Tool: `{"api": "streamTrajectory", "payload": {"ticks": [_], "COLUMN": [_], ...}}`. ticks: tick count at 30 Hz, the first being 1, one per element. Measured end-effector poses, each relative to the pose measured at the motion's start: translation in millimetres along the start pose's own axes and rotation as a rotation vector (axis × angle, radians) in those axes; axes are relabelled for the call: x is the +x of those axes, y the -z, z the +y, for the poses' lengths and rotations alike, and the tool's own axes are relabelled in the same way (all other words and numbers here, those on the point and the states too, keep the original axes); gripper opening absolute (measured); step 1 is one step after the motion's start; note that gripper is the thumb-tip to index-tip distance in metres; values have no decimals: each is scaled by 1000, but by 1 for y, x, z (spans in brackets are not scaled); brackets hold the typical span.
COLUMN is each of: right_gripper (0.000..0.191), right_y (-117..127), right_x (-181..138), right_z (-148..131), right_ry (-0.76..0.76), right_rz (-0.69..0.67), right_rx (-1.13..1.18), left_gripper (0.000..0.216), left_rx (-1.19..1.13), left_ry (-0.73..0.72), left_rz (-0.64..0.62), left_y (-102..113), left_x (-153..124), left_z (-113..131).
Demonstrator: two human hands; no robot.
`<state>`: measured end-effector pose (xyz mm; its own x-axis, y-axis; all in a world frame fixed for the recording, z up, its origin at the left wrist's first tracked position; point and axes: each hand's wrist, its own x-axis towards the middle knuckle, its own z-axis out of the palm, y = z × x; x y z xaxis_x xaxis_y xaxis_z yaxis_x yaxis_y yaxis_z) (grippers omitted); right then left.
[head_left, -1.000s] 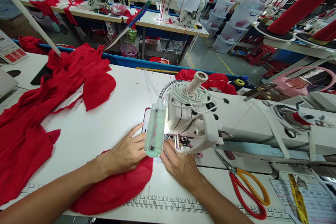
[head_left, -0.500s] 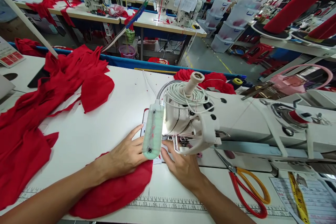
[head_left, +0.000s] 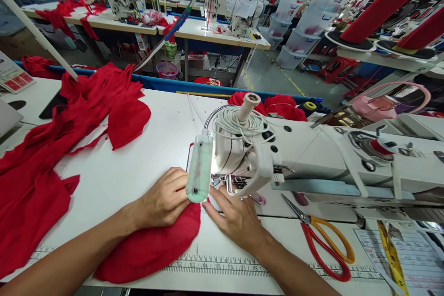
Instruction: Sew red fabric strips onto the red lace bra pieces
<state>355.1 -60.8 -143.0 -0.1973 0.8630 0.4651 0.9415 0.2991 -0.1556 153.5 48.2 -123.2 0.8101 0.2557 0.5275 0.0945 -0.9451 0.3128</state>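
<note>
My left hand (head_left: 163, 198) rests on a piece of red fabric (head_left: 152, 252), its fingers curled and pinching the cloth. A bit of red shows between the fingers, and the fingertips are partly behind a pale green lamp (head_left: 200, 166). My right hand (head_left: 237, 217) lies on the table just below the head of a white sewing machine (head_left: 239, 148). Thumb and index finger are stretched out and apart, close to the fabric's edge by the presser foot (head_left: 219, 178). The lamp and machine head hide most of the needle area.
Red fabric pieces (head_left: 86, 115) are heaped on the left. Orange-and-red-handled scissors (head_left: 322, 240) lie on the right beside a paper sheet (head_left: 416, 259) with a yellow measuring tape (head_left: 392, 256). A printed ruler (head_left: 222, 266) runs along the front edge. Red thread cones (head_left: 381, 9) stand upper right.
My left hand's outstretched fingers have curled in on the fabric. My right hand has shifted slightly left and toward me, its thumb nearer the fabric. The view has turned a little.
</note>
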Motion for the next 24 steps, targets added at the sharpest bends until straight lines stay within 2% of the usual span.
{"api": "streamTrajectory", "payload": {"ticks": [4, 10, 17, 21, 24], "right_gripper": [25, 25, 23, 23, 23], "right_y": [1, -1, -3, -3, -1], "right_x": [0, 1, 2, 1, 1], "right_z": [-2, 0, -3, -5, -5], "right_ry": [24, 18, 48, 46, 56], "right_rz": [5, 31, 39, 42, 26], "right_rx": [32, 32, 4, -12, -22], "left_gripper": [14, 15, 17, 19, 16], "left_rx": [-23, -58, -145, -310, -355], "left_ry": [23, 19, 6, 89, 288], "left_rz": [103, 107, 176, 171, 54], "left_y": [0, -3, 2, 14, 19], "left_x": [-4, -4, -3, 0, 7], "left_z": [-4, -4, -5, 9, 21]}}
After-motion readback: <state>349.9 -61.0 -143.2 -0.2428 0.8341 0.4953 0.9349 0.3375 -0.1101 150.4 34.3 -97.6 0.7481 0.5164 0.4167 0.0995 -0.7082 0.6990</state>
